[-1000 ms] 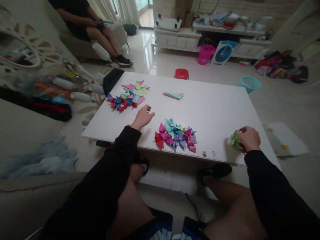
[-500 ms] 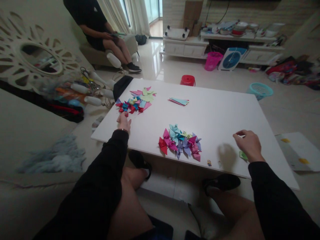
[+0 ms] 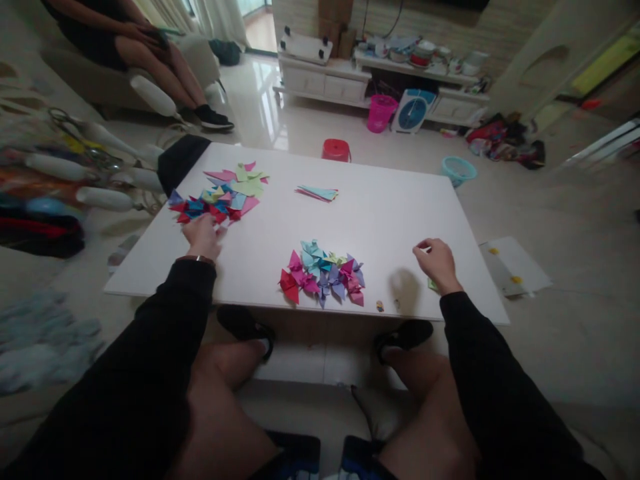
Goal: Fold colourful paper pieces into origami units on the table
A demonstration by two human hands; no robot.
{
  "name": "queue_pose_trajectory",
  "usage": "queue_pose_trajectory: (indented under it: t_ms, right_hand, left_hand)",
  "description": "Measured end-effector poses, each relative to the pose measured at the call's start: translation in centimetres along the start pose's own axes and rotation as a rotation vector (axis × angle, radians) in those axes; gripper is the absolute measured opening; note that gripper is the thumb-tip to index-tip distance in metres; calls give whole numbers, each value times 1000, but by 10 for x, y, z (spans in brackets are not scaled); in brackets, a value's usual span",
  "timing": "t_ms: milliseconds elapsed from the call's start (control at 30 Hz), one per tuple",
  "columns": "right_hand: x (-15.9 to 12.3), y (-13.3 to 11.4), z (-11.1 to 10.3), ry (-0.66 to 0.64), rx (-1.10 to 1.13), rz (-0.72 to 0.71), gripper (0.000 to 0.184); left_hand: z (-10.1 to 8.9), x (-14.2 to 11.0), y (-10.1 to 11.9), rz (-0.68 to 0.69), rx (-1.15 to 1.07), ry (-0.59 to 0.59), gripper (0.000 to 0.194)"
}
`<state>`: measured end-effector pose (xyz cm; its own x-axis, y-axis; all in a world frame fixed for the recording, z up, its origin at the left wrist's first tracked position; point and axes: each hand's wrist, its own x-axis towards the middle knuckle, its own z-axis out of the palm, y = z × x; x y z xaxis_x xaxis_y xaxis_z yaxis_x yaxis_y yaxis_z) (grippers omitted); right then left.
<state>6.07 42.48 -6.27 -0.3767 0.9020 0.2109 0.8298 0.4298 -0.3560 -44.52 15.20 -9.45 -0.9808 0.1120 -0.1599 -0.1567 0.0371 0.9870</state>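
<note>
My left hand [image 3: 201, 235] reaches to the near edge of a pile of folded red, blue and pink paper pieces [image 3: 220, 199] at the table's left. Its fingers curl down onto a red piece there. My right hand [image 3: 436, 261] hovers just above the table near its right front corner. Thumb and forefinger are pinched together and the other fingers are curled; what they hold is too small to make out. A green folded piece [image 3: 431, 285] lies on the table under its wrist. A second heap of folded pieces [image 3: 323, 273] sits between my hands near the front edge.
The low white table [image 3: 380, 213] also carries a small stack of flat coloured sheets [image 3: 317, 193]. A red stool [image 3: 335, 149], a teal basket [image 3: 459, 169] and a pink bin [image 3: 379, 112] stand on the floor beyond. Another person sits on a sofa [image 3: 150, 60] at the back left. Scissors and clutter lie at the left.
My left hand went from the table's middle to the far-left pile. My right hand let go of the green piece and lifted off it. The camera has shifted.
</note>
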Motion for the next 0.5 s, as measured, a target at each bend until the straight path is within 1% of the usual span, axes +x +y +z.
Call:
queue_pose_trajectory:
  t_ms: [67, 133, 200, 267, 333, 400, 433, 500]
  right_hand:
    - [-1, -6, -2, 16, 24, -10, 18]
    - [-2, -13, -5, 34, 61, -26, 16]
    - [-5, -22, -8, 49, 113, -54, 13]
    - [-10, -33, -10, 52, 183, -107, 11]
    - [-16, -46, -13, 40, 262, -175, 10]
    - [-24, -62, -16, 15, 336, -242, 9]
    - [-28, -70, -17, 0, 372, -273, 9]
    - [-37, -85, -19, -25, 447, -335, 9]
  left_hand:
    - [19, -21, 7, 50, -25, -29, 16]
    - [35, -55, 17, 143, -49, -122, 20]
    - [46, -99, 28, 250, -43, -230, 20]
    - [52, -148, 40, 336, -26, -354, 19]
    - [55, -192, 49, 353, 17, -527, 17]
    - [57, -225, 54, 329, 0, -664, 14]
    - [58, -237, 55, 313, -21, -722, 12]
    - [62, -252, 53, 278, -65, -810, 9]
